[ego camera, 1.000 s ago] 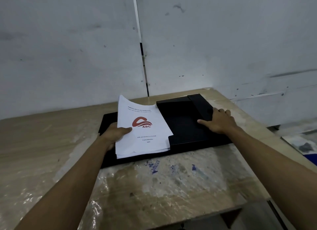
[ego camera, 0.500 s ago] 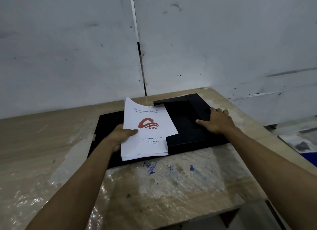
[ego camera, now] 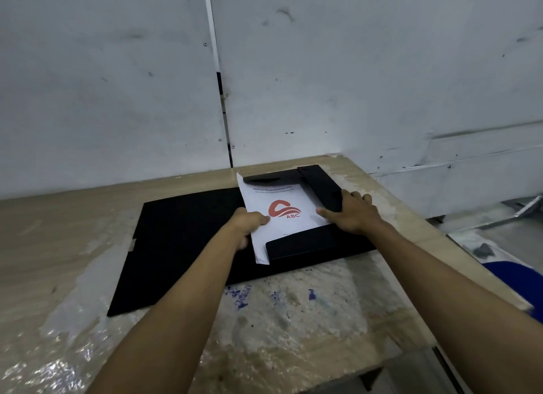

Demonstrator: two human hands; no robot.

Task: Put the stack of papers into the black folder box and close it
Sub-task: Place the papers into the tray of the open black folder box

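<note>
The black folder box (ego camera: 182,241) lies open and flat on the table, its cover spread to the left. A white stack of papers (ego camera: 282,214) with a red ABC logo sits partly inside the right half, under the near flap (ego camera: 308,242) and the far flap. My left hand (ego camera: 246,224) grips the stack's left edge. My right hand (ego camera: 352,214) rests on the right side flap (ego camera: 320,188), its thumb on the paper.
The wooden table (ego camera: 58,246) has a shiny plastic film and blue ink marks near the front edge. A grey panel wall stands close behind. A blue object (ego camera: 520,279) lies off the table's right side.
My left hand has slid the stack of papers to the right, in under the folder's flaps. My right hand stayed on the right flap.
</note>
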